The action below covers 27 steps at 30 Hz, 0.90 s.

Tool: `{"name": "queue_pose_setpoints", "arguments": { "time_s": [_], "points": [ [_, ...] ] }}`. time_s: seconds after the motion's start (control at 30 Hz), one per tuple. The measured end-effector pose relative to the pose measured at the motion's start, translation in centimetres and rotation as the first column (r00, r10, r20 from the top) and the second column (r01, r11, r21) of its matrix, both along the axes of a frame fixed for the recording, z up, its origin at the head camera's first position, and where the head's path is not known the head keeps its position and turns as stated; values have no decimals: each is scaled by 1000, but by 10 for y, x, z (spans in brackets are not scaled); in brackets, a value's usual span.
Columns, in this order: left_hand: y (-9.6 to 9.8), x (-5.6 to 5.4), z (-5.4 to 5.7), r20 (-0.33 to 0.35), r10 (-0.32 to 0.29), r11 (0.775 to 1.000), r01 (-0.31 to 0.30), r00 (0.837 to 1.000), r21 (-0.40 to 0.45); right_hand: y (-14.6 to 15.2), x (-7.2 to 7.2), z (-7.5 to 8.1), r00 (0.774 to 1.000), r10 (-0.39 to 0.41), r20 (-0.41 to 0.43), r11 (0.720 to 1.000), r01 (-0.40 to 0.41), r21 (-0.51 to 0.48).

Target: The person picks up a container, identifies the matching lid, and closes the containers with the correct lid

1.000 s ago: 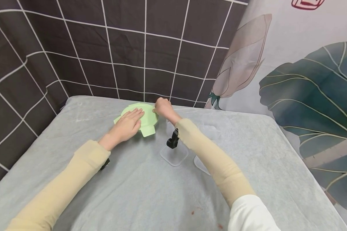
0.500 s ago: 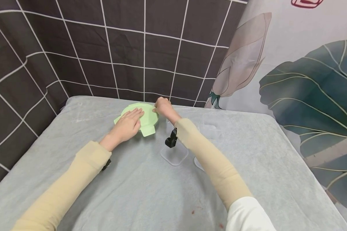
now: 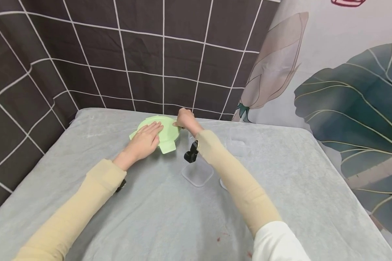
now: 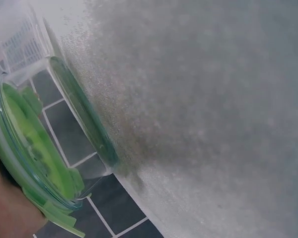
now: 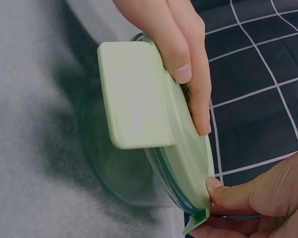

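A round glass food container (image 5: 114,173) with a pale green snap-on lid (image 3: 168,132) stands near the far edge of the table. My left hand (image 3: 144,139) rests on top of the lid, its fingers stretched out across it. At the right side of the rim, my right hand (image 3: 187,120) pinches a locking flap (image 5: 197,222) of the lid, thumb on the lid's edge and fingers under the flap. The flap facing the right wrist camera (image 5: 134,94) sticks outward, away from the glass wall. Through the glass in the left wrist view, the lid's green underside (image 4: 37,146) shows.
A clear square lid (image 3: 197,176) lies in front of the right wrist, another clear piece (image 3: 223,184) half behind the forearm. A clear plastic container (image 3: 238,148) stands to the right. Behind the table's far edge hangs a dark gridded cloth (image 3: 143,54).
My right wrist and forearm have shifted slightly left, the wrist camera with them. The left hand stays on the lid, and the container keeps its place.
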<state>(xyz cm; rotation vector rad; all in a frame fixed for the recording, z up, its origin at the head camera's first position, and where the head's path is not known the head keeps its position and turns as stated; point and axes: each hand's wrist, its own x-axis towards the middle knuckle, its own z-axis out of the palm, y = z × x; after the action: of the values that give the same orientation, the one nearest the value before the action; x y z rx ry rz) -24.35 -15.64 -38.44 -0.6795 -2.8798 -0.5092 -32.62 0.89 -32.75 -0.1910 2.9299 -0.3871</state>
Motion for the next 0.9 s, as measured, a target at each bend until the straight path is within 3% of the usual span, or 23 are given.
{"name": "queue_pose_setpoints", "arguments": {
  "time_s": [0.2, 0.47, 0.7, 0.9],
  "points": [
    [-2, -1, -1, 0, 6, 1000, -6, 1000, 7, -1, -2, 1, 999, -8, 34, 1000, 9, -29],
    [-2, -1, -1, -18, 3, 1000, -3, 1000, 3, 2, -7, 2, 983, -58, 173, 981, 88, -172],
    [-2, -2, -2, -22, -2, 1000, 2, 1000, -2, 1, -7, 2, 973, -103, 207, 978, 136, -156],
    [-1, -3, -4, -21, -1, 1000, 1, 1000, -5, 4, -9, 2, 959, -122, 256, 963, 176, -203]
  ]
}}
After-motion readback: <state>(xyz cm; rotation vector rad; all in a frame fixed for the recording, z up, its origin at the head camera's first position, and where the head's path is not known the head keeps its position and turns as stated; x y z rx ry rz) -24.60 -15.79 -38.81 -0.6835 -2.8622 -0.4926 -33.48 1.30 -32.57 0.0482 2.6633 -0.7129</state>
